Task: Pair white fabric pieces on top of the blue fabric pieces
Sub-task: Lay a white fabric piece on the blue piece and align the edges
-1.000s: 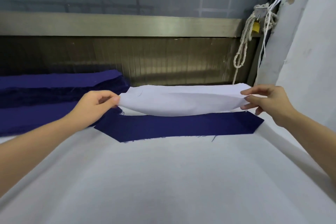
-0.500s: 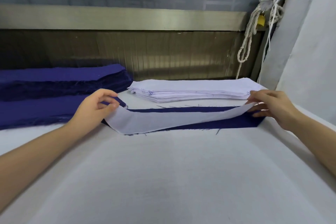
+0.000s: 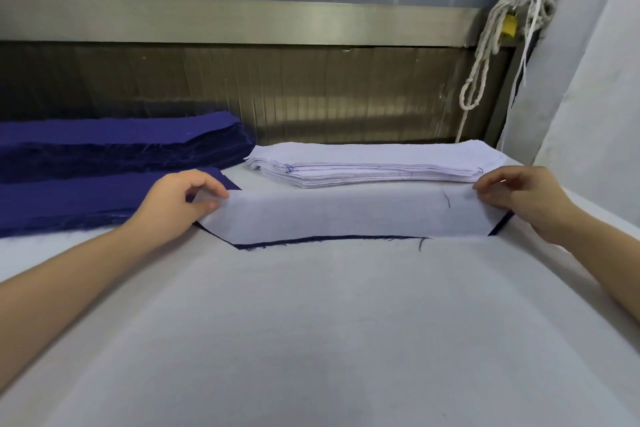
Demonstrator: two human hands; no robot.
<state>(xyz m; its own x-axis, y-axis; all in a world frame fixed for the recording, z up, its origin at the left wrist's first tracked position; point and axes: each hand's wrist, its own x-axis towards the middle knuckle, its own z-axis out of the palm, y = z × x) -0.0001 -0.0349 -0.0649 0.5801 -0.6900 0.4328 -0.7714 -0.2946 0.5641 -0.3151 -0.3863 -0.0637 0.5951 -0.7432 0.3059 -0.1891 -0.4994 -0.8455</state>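
Bare-armed as far up as can be seen, with slim-fingered left hand (image 3: 173, 206) and right hand (image 3: 524, 201), nails short.

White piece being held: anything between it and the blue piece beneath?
Nothing visible. The white piece lies on the blue piece, whose near edge peeks out; left hand and right hand hold its ends.

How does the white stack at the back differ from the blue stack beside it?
The blue stack sits back left and runs out of frame; the white stack sits back centre-right, wholly in view. The blue stack's edges look frayed; the white stack's layers are crisp, with a few stray dark threads. Both are flat stacks of long pieces on the table.
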